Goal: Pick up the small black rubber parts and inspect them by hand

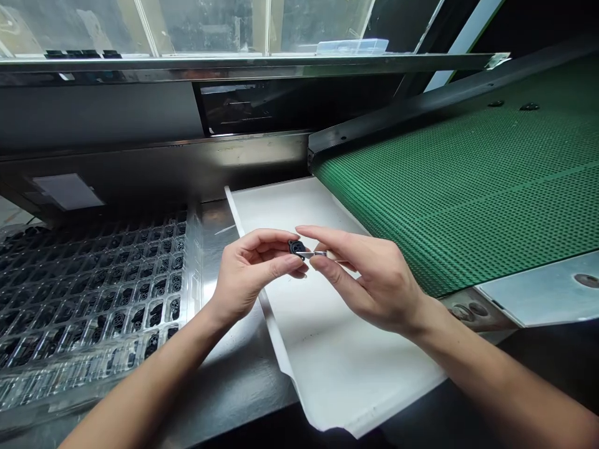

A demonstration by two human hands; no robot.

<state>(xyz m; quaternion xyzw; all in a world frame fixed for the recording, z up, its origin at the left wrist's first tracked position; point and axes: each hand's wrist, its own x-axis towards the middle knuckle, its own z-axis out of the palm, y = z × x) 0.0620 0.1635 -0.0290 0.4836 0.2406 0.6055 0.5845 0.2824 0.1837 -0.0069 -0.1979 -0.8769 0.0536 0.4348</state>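
Note:
Between the thumb and fingertips of my left hand (246, 268) is a small black round plastic part (296, 246) with openings in its face. My right hand (374, 277) pinches a slim metal blade-like tool (306, 254), its tip against the front of the part. Most of the tool's handle is hidden by my right fingers. Both hands are above a white sheet-lined tray (318, 368), close together at its middle.
To the left, a clear compartment tray (191, 280) holds rows of black parts. A green conveyor belt (468, 187) runs on the right, with two black parts (529, 107) far up it. A metal shelf (257, 67) crosses the back, bearing a clear plastic box (352, 47).

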